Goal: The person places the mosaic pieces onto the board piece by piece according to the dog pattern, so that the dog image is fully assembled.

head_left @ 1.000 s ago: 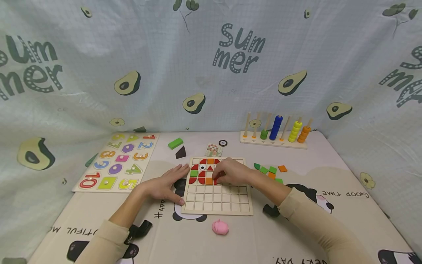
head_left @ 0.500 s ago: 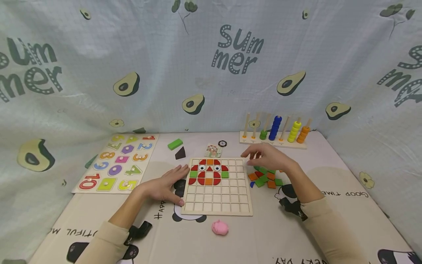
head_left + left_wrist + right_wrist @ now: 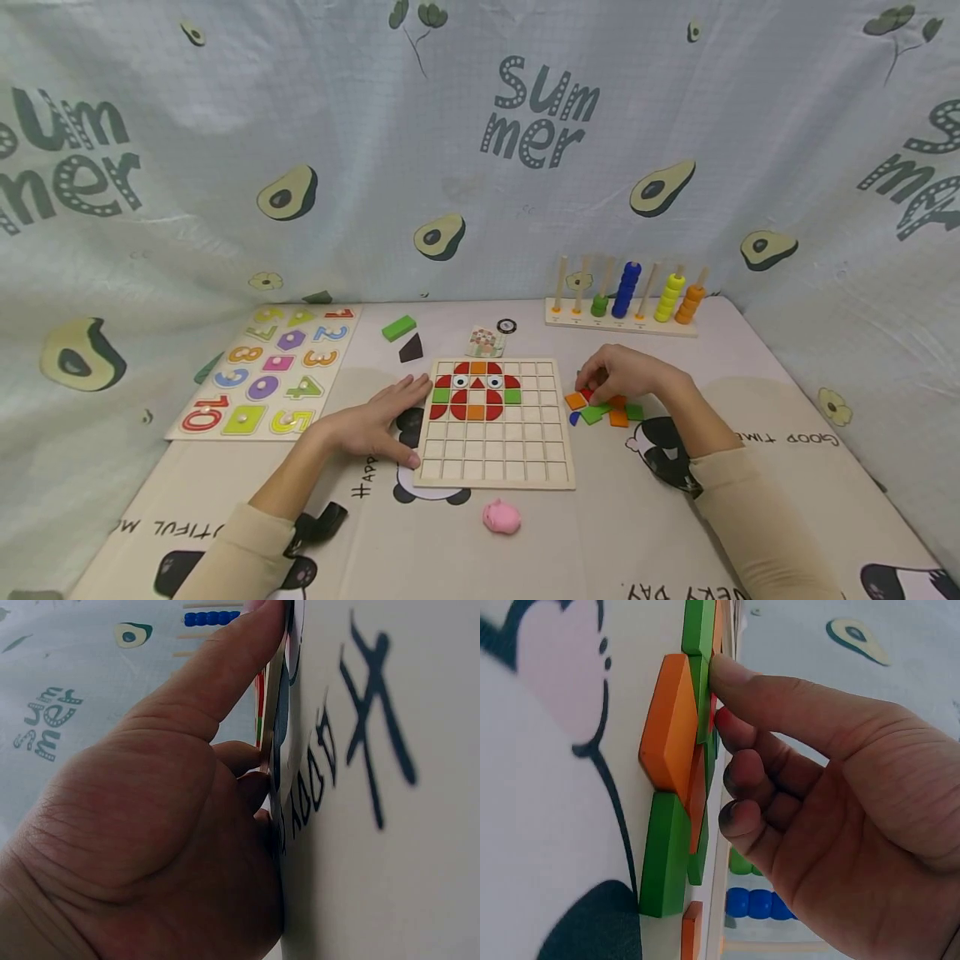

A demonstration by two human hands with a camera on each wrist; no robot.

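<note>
1. We are resting the left hand, fingers and thumb spread, against the left edge of the pale wooden grid board.
2. We are bending the right hand over the bevelled loose tiles beside its right edge; whether we are pinching the red tile, we cannot tell.
3. Toward the far edge, we are counting two eye tiles, two inlaid green squares and one red triangle.
</note>
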